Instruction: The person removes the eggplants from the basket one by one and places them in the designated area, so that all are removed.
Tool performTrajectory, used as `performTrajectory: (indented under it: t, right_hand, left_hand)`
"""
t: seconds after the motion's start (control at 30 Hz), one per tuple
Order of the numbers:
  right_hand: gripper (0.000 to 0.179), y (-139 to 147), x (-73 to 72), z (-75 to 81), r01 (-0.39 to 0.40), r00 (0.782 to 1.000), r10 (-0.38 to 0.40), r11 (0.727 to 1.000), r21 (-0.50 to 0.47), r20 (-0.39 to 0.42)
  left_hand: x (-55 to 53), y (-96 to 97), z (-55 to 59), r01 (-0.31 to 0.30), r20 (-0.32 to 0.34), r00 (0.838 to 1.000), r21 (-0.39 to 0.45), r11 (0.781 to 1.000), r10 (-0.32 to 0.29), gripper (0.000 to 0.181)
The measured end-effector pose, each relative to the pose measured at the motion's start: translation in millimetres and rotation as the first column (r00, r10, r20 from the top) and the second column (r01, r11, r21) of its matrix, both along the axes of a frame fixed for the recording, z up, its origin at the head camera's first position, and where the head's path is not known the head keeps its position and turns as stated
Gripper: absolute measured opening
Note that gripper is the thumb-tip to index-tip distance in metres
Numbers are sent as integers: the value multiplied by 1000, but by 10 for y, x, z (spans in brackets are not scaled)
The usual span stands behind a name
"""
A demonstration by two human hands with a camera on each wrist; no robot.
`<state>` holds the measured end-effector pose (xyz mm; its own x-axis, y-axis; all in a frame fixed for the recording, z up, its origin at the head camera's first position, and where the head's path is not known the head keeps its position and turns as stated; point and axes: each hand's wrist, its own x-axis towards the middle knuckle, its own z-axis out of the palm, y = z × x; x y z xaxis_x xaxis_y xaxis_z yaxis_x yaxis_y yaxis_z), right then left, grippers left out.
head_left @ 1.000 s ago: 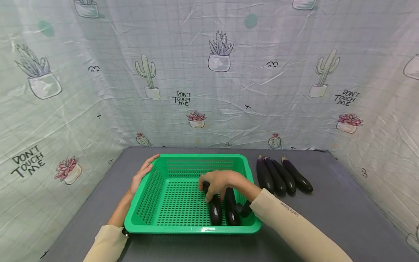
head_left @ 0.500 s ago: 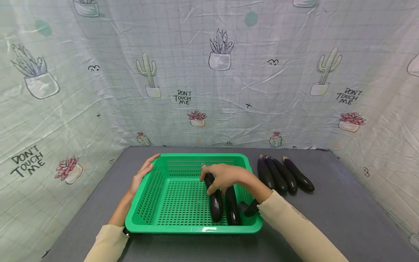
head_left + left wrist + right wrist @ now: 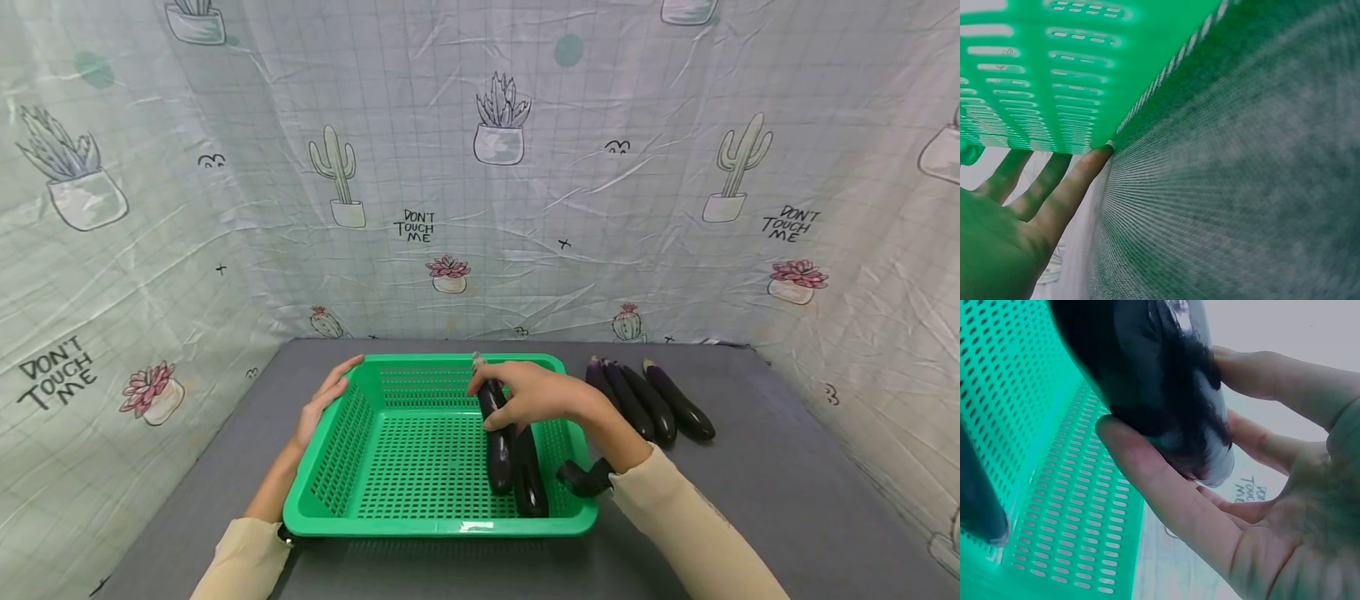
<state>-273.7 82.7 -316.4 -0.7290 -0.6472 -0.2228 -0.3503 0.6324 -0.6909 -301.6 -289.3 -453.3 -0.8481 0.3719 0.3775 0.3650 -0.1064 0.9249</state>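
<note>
My right hand (image 3: 536, 392) grips a dark purple eggplant (image 3: 498, 454) near its stem end, thumb on one side and fingers on the other. This eggplant is raised at a slant inside the green basket (image 3: 442, 527). In the right wrist view the held eggplant (image 3: 1154, 381) fills the space between thumb and fingers. A second eggplant (image 3: 531, 483) lies in the basket just right of it, its upper part hidden. My left hand (image 3: 318, 412) rests along the basket's left side; in the left wrist view its straight fingers (image 3: 1063, 194) touch the perforated wall.
Several eggplants (image 3: 652, 404) lie side by side on the grey table (image 3: 757, 467) right of the basket, partly behind my right forearm. A fabric curtain (image 3: 570, 192) printed with potted cacti stands behind the table and on both sides.
My right hand has lifted the gripped eggplant up and slightly right, toward the back of the basket. The left hand stays at the basket's side.
</note>
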Motion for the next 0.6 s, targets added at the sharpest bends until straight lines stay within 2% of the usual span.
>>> performTrajectory:
  t: [0.1, 0.27, 0.4, 0.6]
  right_hand:
    - [44, 74, 21, 12, 7, 1000, -7, 999, -40, 1]
    - [46, 202, 32, 46, 13, 1000, -14, 995, -99, -4]
    - [47, 312, 43, 78, 28, 998, -33, 992, -122, -44]
    - [48, 449, 55, 129, 65, 995, -75, 987, -148, -62]
  left_hand:
    - [-5, 5, -1, 12, 4, 1000, 12, 1000, -12, 54]
    - [-12, 5, -8, -3, -1, 1000, 1, 1000, 3, 54]
    - [-17, 2, -12, 0, -1, 1000, 2, 1000, 0, 54]
    - [-28, 5, -12, 23, 15, 1000, 24, 999, -23, 54]
